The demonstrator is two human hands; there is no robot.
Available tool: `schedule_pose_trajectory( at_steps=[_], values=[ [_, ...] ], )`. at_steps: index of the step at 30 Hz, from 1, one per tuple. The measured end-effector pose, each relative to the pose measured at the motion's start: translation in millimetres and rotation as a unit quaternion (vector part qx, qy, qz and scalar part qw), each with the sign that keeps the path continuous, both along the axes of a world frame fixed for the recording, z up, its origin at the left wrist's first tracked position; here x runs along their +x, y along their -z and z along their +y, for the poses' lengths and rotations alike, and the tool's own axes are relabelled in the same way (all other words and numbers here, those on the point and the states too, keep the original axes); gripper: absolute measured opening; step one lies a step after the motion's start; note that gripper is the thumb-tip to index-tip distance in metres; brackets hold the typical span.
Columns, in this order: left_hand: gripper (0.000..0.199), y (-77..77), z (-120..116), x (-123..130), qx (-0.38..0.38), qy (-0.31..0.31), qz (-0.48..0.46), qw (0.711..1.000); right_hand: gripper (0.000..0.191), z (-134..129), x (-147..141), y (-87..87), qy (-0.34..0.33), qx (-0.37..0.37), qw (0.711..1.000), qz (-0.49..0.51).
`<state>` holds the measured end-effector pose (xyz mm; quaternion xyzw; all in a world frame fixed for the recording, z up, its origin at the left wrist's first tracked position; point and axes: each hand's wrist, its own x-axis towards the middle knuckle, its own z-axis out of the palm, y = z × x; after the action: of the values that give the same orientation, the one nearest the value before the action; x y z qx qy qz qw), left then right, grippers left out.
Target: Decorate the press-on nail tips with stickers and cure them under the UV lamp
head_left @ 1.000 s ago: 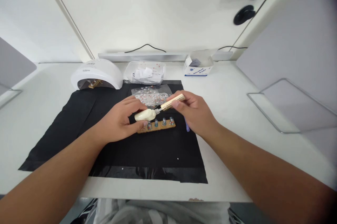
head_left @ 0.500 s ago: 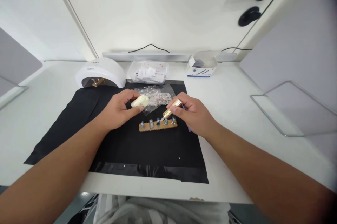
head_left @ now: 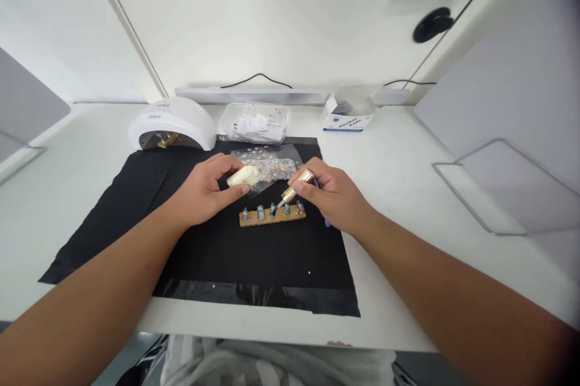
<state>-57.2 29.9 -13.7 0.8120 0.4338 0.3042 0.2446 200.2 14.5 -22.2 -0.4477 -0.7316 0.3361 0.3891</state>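
Observation:
My left hand (head_left: 209, 188) is closed around a pale cream bottle (head_left: 244, 176), tilted above the black mat. Between the fingertips of my right hand (head_left: 330, 193) is a gold-capped brush (head_left: 298, 186), its tip angled down to the left. The brush tip touches or hovers right over the middle one of several decorated nail tips (head_left: 272, 209); which of the two I cannot tell. Those tips stand in a row on a tan wooden strip (head_left: 254, 220). A purple item (head_left: 327, 223) shows partly beneath my right hand.
Behind the hands lie clear sticker sheets (head_left: 276, 168) on the black mat (head_left: 244, 259). Farther back are a white lamp (head_left: 174, 123) with a gold item inside, a clear tray (head_left: 233, 113) of packets, and an alcohol pads box (head_left: 348, 118). A wire stand (head_left: 480, 226) is at the right.
The view has shifted very slightly. Both hands keep their holds on the bottle and brush, and the brush remains at the middle nail tip.

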Motion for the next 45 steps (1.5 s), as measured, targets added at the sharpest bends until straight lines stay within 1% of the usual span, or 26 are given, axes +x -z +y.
schedule_pose_trajectory(
  at_steps=[3, 5, 7, 9, 12, 14, 17, 20, 22, 25, 28, 30, 33, 35, 36, 37, 39, 41, 42, 45],
  values=[
    [0.023, 0.9, -0.4, 0.0, 0.001, 0.002, -0.006, 1.0, 0.019, 0.8, -0.4, 0.0, 0.041, -0.005, 0.999, -0.012],
    [0.023, 1.7, -0.4, -0.1, -0.001, 0.004, -0.008, 1.0, 0.019, 2.4, 0.8, 1.8, 0.05, -0.018, 0.999, 0.01],
    [0.023, 2.1, -0.3, -0.3, 0.001, 0.005, -0.009, 1.0, 0.019, 4.1, 2.9, 4.7, 0.037, -0.028, 0.998, 0.046],
    [0.022, 2.0, -0.2, -0.3, 0.001, 0.007, -0.007, 1.0, 0.02, 5.2, 4.8, 7.4, 0.008, -0.033, 0.997, 0.068],
    [0.023, 1.2, -0.3, -0.2, 0.002, 0.006, -0.004, 1.0, 0.023, 5.4, 4.8, 9.3, -0.024, -0.033, 0.998, 0.057],
    [0.023, 0.6, -0.7, 0.1, -0.001, 0.005, -0.003, 1.0, 0.023, 5.0, 3.0, 8.6, -0.015, -0.036, 0.999, 0.036],
    [0.024, -0.1, -1.5, 0.7, -0.004, 0.005, -0.006, 1.0, 0.022, 5.2, 0.1, 6.2, 0.029, -0.042, 0.999, 0.014],
    [0.023, -0.2, -2.0, 0.7, -0.001, 0.004, -0.005, 1.0, 0.018, 6.6, -0.1, 4.8, 0.056, -0.037, 0.997, 0.033],
    [0.023, 0.2, -2.0, 0.4, -0.002, 0.005, -0.003, 1.0, 0.017, 7.2, 1.2, 5.3, 0.049, -0.04, 0.996, 0.069],
    [0.022, 1.0, -1.8, -0.1, -0.002, 0.006, -0.006, 1.0, 0.018, 6.1, 2.5, 6.7, 0.016, -0.053, 0.993, 0.106],
    [0.022, 1.0, -1.7, 0.1, 0.003, 0.006, -0.002, 1.0, 0.02, 3.2, 1.2, 6.4, -0.009, -0.042, 0.997, 0.07],
    [0.022, 0.6, -1.5, 0.6, 0.004, 0.008, -0.001, 1.0, 0.021, 1.9, -0.4, 5.0, -0.007, -0.032, 0.999, 0.029],
    [0.023, 0.1, -1.2, 1.3, 0.004, 0.006, 0.002, 1.0, 0.02, 1.7, -1.6, 2.7, 0.036, -0.026, 0.999, -0.007],
    [0.023, 0.2, -0.9, 1.6, 0.005, 0.004, 0.004, 1.0, 0.019, 2.4, -1.2, 2.2, 0.065, -0.028, 0.998, -0.006],
    [0.024, 0.3, -0.8, 1.6, 0.004, 0.002, 0.004, 1.0, 0.019, 2.6, -0.8, 2.3, 0.068, -0.03, 0.997, 0.004],
    [0.025, 0.5, -0.8, 1.5, 0.003, 0.002, 0.003, 1.0, 0.019, 2.7, -0.3, 2.6, 0.063, -0.032, 0.997, 0.017],
    [0.024, 0.9, -0.7, 1.3, 0.0, 0.001, 0.0, 1.0, 0.02, 2.3, 0.4, 3.1, 0.031, -0.033, 0.998, 0.045],
    [0.023, 1.1, -0.8, 1.1, 0.003, 0.002, -0.001, 1.0, 0.02, 1.5, 0.4, 2.8, -0.003, -0.023, 0.999, 0.045],
    [0.023, 1.0, -1.0, 1.1, 0.005, 0.003, -0.002, 1.0, 0.02, 1.0, 0.2, 2.4, -0.009, -0.015, 0.999, 0.033],
    [0.021, -0.5, -2.0, 1.4, 0.011, 0.011, 0.0, 1.0, 0.018, 0.4, -0.3, 1.4, 0.02, -0.002, 1.0, -0.005]
  ],
)
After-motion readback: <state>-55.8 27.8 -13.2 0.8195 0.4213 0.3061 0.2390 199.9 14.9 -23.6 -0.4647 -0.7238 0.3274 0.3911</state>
